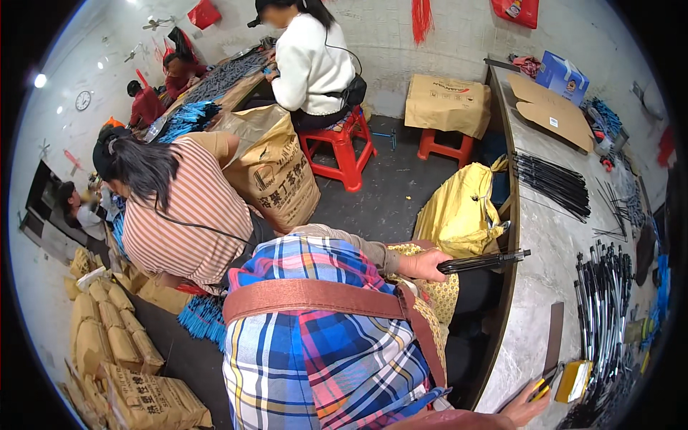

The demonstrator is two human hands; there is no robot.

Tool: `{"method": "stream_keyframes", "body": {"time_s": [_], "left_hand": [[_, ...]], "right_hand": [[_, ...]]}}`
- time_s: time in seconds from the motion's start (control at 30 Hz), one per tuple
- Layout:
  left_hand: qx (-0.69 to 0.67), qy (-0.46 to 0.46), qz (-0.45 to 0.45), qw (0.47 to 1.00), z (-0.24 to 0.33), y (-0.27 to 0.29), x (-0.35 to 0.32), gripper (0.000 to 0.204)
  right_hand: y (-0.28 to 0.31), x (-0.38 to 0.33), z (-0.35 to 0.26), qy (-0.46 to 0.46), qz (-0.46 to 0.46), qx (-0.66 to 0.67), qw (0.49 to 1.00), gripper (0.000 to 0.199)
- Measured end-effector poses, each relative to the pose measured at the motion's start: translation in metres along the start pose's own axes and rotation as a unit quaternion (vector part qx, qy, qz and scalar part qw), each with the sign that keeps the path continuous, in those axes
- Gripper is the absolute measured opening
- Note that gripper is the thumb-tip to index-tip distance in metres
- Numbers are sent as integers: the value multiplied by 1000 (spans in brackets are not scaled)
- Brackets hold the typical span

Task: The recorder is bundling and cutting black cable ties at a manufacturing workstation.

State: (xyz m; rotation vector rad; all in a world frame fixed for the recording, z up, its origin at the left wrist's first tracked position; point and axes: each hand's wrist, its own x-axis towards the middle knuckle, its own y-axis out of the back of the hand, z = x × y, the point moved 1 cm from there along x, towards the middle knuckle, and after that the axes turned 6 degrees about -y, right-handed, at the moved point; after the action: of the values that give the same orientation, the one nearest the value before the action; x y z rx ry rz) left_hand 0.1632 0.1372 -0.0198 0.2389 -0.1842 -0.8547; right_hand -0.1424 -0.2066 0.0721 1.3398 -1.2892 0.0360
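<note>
The right hand (pixel 527 410), entering at the lower edge, pinches a small yellow-and-black tool (pixel 539 390) over the near edge of the grey worktable (pixel 545 276), just beside a yellow box (pixel 575 380) and a heap of black rods (pixel 605 308). The light, edge-side grip could let the tool slip to the floor, or a sweep could scatter the rods. The left hand is out of view, the tool's kind is unclear, and a co-worker's plaid back (pixel 315 358) hides the table's front.

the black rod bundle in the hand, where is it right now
In the head view the black rod bundle sits right of centre, held level in a hand at the grey worktable edge, just below the yellow bag.
</note>
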Motion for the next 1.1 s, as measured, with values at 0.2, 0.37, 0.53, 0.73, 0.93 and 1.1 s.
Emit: {"method": "stream_keyframes", "body": {"time_s": [0.2,0.37,0.53,0.73,0.93,1.1], "left_hand": [[-17,-34,-40,998,1,-5,13,10],[-29,66,-31,997,32,13,-8,14],[16,71,-65,995,32,4,-4,18],[-28,10,-111,993,21,7,2,13],[-24,-29,-139,990,-14,21,-4,11],[-101,1,-152,983,9,31,-13,10]], "right_hand": [[22,-1,4,-103,-88,18,991,46],[6,10,-17,-158,-160,147,963,49],[17,10,-8,-126,-73,39,989,48],[20,1,-13,-156,-51,-11,986,47],[15,1,-15,-142,-39,-50,988,49],[14,3,-13,-140,-45,-65,987,47]]}}
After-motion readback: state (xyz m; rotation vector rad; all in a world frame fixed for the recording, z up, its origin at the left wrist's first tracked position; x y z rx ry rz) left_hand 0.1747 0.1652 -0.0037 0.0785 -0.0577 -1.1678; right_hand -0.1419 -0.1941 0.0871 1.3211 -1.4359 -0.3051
